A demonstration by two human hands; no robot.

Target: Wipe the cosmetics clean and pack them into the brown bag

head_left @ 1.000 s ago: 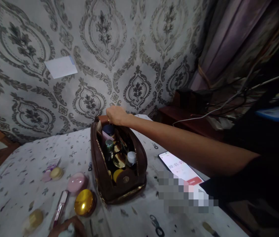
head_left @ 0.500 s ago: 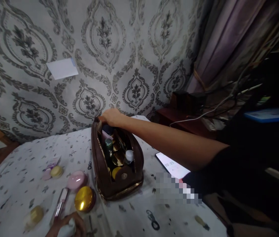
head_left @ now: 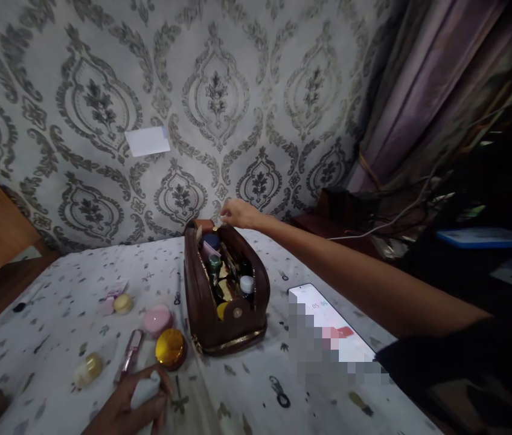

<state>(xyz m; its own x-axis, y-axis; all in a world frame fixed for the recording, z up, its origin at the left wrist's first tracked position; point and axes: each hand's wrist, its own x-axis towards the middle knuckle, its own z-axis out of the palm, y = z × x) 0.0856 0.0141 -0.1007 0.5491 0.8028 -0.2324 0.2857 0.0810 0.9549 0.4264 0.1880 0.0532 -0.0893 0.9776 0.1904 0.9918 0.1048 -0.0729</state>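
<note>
A brown toiletry bag (head_left: pixel 199 314) stands unzipped on the patterned cloth. Inside it are a white-capped bottle (head_left: pixel 247 284), a green-capped bottle (head_left: pixel 215 266), gold containers (head_left: pixel 226 290) and a dark blue item (head_left: pixel 211 241). My right hand (head_left: pixel 240 214) is just above the bag's far end, near its tan handle (head_left: pixel 202 225), fingers bent together; whatever is between them is hidden. At the bottom, my left hand (head_left: pixel 122 408) wraps round a smooth pale item (head_left: pixel 144 391), its kind unclear. Just beyond that hand are a gold-lidded jar (head_left: pixel 169 347) and a clear pinkish tube (head_left: pixel 130 353).
Left of the bag lie a pink round jar (head_left: pixel 157 319), a small cream-lidded jar (head_left: pixel 123 303) and a small gold-capped bottle (head_left: pixel 88 368). A lit phone (head_left: pixel 328 314) lies on the right under my right arm. Behind is a patterned wall with white paper (head_left: pixel 148 141); a cable (head_left: pixel 387 223) runs at right.
My right hand has moved right, off the bag's handle end. The left hand has come further into view with the pale item. The whole view has shifted a little.
</note>
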